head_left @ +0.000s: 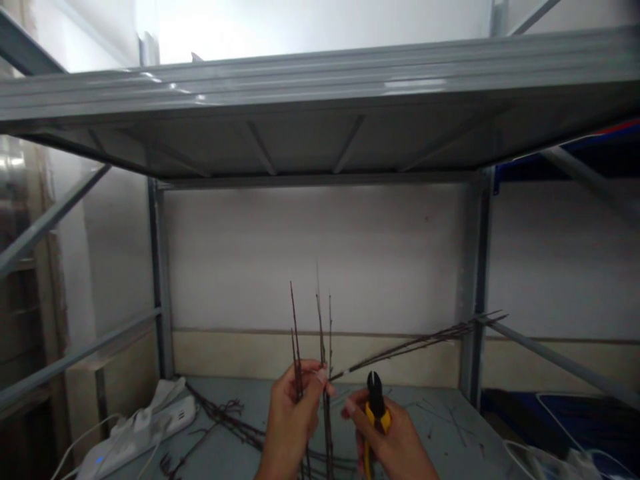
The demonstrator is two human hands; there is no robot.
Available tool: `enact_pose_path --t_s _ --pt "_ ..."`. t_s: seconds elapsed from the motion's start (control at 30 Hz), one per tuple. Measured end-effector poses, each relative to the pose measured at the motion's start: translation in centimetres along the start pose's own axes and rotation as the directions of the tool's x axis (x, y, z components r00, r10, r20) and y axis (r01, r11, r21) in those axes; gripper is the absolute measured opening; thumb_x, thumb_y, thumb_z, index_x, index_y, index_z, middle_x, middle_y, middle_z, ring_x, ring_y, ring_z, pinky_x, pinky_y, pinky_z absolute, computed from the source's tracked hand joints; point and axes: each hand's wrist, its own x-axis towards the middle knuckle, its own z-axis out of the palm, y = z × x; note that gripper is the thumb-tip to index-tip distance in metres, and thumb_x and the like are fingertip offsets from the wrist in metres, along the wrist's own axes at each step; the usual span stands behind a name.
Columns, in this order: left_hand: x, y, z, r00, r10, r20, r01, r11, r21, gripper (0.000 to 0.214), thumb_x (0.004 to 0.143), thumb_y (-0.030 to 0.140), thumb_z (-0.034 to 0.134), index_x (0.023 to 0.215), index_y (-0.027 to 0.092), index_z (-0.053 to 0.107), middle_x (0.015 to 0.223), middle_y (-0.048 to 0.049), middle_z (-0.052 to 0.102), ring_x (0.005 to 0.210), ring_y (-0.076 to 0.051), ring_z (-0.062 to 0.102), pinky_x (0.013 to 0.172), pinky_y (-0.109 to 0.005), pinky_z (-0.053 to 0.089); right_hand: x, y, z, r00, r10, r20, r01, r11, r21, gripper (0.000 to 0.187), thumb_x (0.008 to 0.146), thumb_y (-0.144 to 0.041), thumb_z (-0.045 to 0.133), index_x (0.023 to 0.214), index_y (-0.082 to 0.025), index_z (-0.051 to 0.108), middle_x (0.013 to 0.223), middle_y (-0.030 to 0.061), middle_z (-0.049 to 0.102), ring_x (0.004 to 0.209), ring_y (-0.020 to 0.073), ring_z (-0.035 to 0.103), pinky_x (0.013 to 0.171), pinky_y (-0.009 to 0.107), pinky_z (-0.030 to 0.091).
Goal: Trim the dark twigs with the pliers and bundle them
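Several thin dark twigs (327, 427) stand roughly upright in my left hand (299, 403), whose fingers are closed in a pinch around them. From near those fingertips a bundle of thin twigs (400, 349) slants up to the right, with a pale spot close to its lower end. My right hand (387, 430) is wrapped round diagonal cutters (376, 403) with yellow handles and black jaws. The jaws point upward, slightly parted, just right of the twigs and touching none of them. The lower ends of the upright twigs run out of the frame.
A grey metal shelf (320, 80) spans overhead, with posts at both sides. More dark branches (235, 427) lie on the grey surface at left, near a white power strip (135, 437) with cables. Small twig scraps (457, 427) are scattered at right. Behind is a pale wall (320, 233).
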Motion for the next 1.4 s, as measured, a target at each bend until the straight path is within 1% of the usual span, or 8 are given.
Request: enact_pose_path --t_s 0.07,0.13,0.27,0.4,0.5,1.07,1.23,1.4 --pt "-0.1 -0.1 0.3 0.999 -0.038 0.033 0.039 0.999 -0.022 0.052 0.069 0.056 0.082 0.095 0.014 0.070 0.067 -0.0035 0.068 0.036 -0.001 0.028 0.036 -0.017 0.017 0.2 -1.3 -1.5 0.995 -0.096 -0.023 0.090 0.977 -0.195 0.049 0.084 -0.069 0.056 0.083 -0.020 0.063 0.052 -0.0024 0.056 0.047 0.0189 0.058 0.048 0.030 0.049" --pt "-0.3 -0.2 0.6 0.997 -0.060 0.042 0.062 0.997 -0.052 0.049 0.071 0.053 0.082 0.097 0.014 0.070 0.068 -0.0026 0.067 0.037 -0.001 0.026 0.037 -0.017 0.015 0.5 -3.3 -3.2 0.971 -0.238 0.024 0.224 0.870 -0.439 0.043 0.089 -0.062 0.054 0.079 -0.021 0.063 0.063 0.0033 0.066 0.058 0.0219 0.064 0.058 0.032 0.049" --pt "-1.0 -0.6 1.3 0.993 -0.068 0.098 0.075 0.995 -0.073 0.045 0.076 0.048 0.080 0.102 0.014 0.068 0.071 -0.0017 0.067 0.038 -0.001 0.025 0.037 -0.017 0.016 1.6 -7.7 -5.8 0.914 -0.382 0.135 0.312 0.451 -0.836 0.032 0.095 -0.048 0.051 0.083 -0.021 0.063 0.082 0.0096 0.072 0.076 0.0274 0.069 0.067 0.035 0.044" --pt "-1.3 -1.1 1.8 0.987 -0.084 0.140 0.093 0.994 -0.057 0.042 0.080 0.048 0.077 0.103 0.014 0.067 0.073 -0.0019 0.068 0.038 0.000 0.023 0.036 -0.016 0.015 3.0 -10.8 -6.9 0.881 -0.419 0.219 0.287 0.106 -0.952 0.023 0.096 -0.039 0.053 0.092 -0.019 0.063 0.087 0.0104 0.072 0.077 0.0261 0.068 0.060 0.033 0.036" --pt "-1.5 -1.3 2.0 0.984 -0.093 0.150 0.100 0.994 -0.046 0.042 0.081 0.047 0.076 0.103 0.013 0.067 0.074 -0.0022 0.068 0.038 0.000 0.024 0.037 -0.017 0.015 3.6 -12.0 -6.9 0.865 -0.414 0.285 0.311 -0.005 -0.950 0.020 0.095 -0.038 0.057 0.091 -0.019 0.063 0.086 0.0095 0.071 0.073 0.0238 0.066 0.057 0.032 0.030" --pt "-2.0 -0.6 1.5 0.986 -0.086 0.146 0.099 0.991 -0.086 0.042 0.079 0.048 0.078 0.102 0.014 0.069 0.073 -0.0021 0.068 0.039 0.000 0.024 0.037 -0.017 0.015 4.3 -13.2 -4.9 0.861 -0.356 0.363 0.363 -0.070 -0.929 0.018 0.091 -0.029 0.055 0.086 -0.019 0.070 0.081 0.0116 0.074 0.064 0.0234 0.065 0.055 0.035 0.023" --pt "-2.1 -0.9 1.3 0.987 -0.090 0.134 0.099 0.993 -0.061 0.044 0.080 0.048 0.076 0.105 0.013 0.067 0.075 -0.0039 0.070 0.039 0.000 0.023 0.037 -0.017 0.015 4.8 -13.2 -4.3 0.875 -0.349 0.335 0.348 -0.026 -0.937 0.024 0.087 -0.030 0.056 0.081 -0.017 0.075 0.070 0.0150 0.070 0.063 0.0273 0.065 0.057 0.035 0.028" --pt "-2.3 -0.9 1.2 0.990 -0.102 0.093 0.110 0.991 -0.080 0.046 0.080 0.050 0.075 0.107 0.014 0.067 0.075 -0.0030 0.070 0.039 0.000 0.021 0.037 -0.017 0.014 5.4 -12.6 -3.4 0.881 -0.348 0.320 0.370 0.087 -0.925 0.025 0.084 -0.026 0.054 0.074 -0.017 0.075 0.066 0.0150 0.068 0.063 0.0276 0.066 0.058 0.035 0.032"
